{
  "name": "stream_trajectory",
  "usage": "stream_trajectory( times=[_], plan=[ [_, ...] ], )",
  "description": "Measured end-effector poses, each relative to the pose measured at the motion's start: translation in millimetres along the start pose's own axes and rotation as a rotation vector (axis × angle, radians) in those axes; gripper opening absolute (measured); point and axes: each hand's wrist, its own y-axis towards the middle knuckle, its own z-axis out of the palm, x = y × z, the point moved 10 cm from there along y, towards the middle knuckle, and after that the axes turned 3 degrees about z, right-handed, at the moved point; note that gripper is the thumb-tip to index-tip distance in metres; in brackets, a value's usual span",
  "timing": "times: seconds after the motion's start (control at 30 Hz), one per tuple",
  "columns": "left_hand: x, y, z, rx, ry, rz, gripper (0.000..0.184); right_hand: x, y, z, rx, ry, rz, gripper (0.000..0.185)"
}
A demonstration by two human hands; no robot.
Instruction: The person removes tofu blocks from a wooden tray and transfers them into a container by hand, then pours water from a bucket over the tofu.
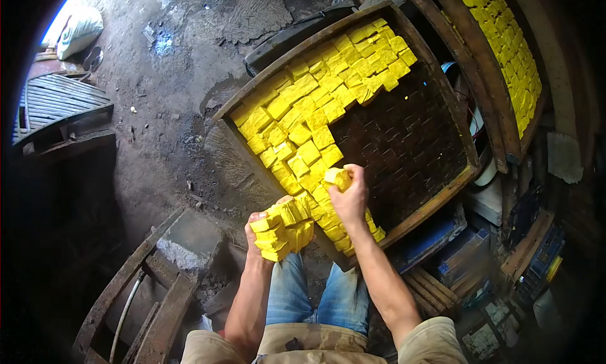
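My left hand (254, 228) holds a stack of several yellow blocks (283, 228) beside the near left edge of a wooden-framed tray (429, 217). Between the fingers of my right hand (351, 190) is a single yellow block (338, 178), over the blocks in the tray. Rows of yellow blocks (308, 152) cover the tray's left and upper parts and run down to its near corner. The dark woven bottom (404, 143) of the tray shows on the right.
A second tray of yellow blocks (505, 55) stands at the upper right. Wooden crates (464, 257) lie below the tray on the right. At lower left are a concrete block (189, 238) and wooden beams (165, 320). A slatted rack (57, 105) is at far left.
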Motion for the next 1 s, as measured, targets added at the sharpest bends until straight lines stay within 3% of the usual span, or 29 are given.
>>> stream_trajectory(
  times=[0.03, 0.1, 0.17, 0.23, 0.3, 0.43, 0.5, 0.57, 0.63, 0.7, 0.77, 0.8, 0.93, 0.97, 1.0],
  plan=[
    [-1.7, -0.6, -0.8, -0.001, 0.000, 0.006, 0.061, -16.7, 3.6, 0.2, 0.043, 0.155, 0.184, 0.045],
    [-4.5, -1.0, -3.7, -0.008, -0.002, 0.017, 0.061, -12.0, 18.3, -1.4, 0.062, 0.367, 0.154, 0.040],
    [-4.5, -1.8, -5.5, -0.014, -0.007, 0.018, 0.060, 0.3, 33.5, 10.1, 0.112, 0.317, 0.154, 0.035],
    [-5.6, -1.3, -7.2, -0.014, -0.011, 0.027, 0.060, 10.6, 39.4, 21.9, 0.109, 0.054, 0.084, 0.036],
    [-8.7, -1.5, -8.2, -0.013, -0.016, 0.040, 0.060, 31.0, 35.4, 22.1, -0.077, -0.306, -0.088, 0.040],
    [-13.3, -1.3, -10.0, -0.018, -0.012, 0.051, 0.062, 38.3, 15.2, 42.3, -0.206, -0.476, -0.199, 0.044],
    [-14.2, -2.2, -8.2, -0.017, -0.001, 0.048, 0.064, 44.4, 10.7, 46.1, -0.115, -0.238, -0.248, 0.049],
    [-16.2, -4.2, -5.6, -0.019, 0.013, 0.049, 0.067, 36.6, 23.3, 37.6, -0.069, -0.195, -0.157, 0.047],
    [-17.5, -6.7, -0.7, -0.017, 0.038, 0.049, 0.069, 15.2, 41.0, 45.7, 0.154, -0.011, -0.079, 0.040],
    [-15.8, -8.2, -1.1, -0.019, 0.053, 0.042, 0.071, 2.0, 61.1, 36.0, 0.199, 0.212, 0.007, 0.024],
    [-19.1, -5.0, -19.0, -0.021, 0.037, 0.068, 0.069, -8.3, 63.9, 39.3, 0.345, 0.591, 0.211, 0.024],
    [-21.8, -2.6, -31.6, -0.026, 0.018, 0.095, 0.067, 0.3, 66.6, 36.7, 0.325, 0.665, 0.180, 0.032],
    [-17.3, -11.5, 2.3, 0.046, -0.017, 0.063, 0.066, 10.5, 83.3, 50.8, 0.063, 0.592, 0.148, 0.048],
    [-14.8, -13.7, 14.7, 0.085, -0.029, 0.035, 0.067, 7.7, 80.0, 52.2, 0.039, 0.490, 0.202, 0.049],
    [-13.1, -15.6, 23.1, 0.146, -0.129, 0.012, 0.071, 15.7, 76.8, 49.8, -0.005, 0.158, 0.125, 0.047]
  ],
)
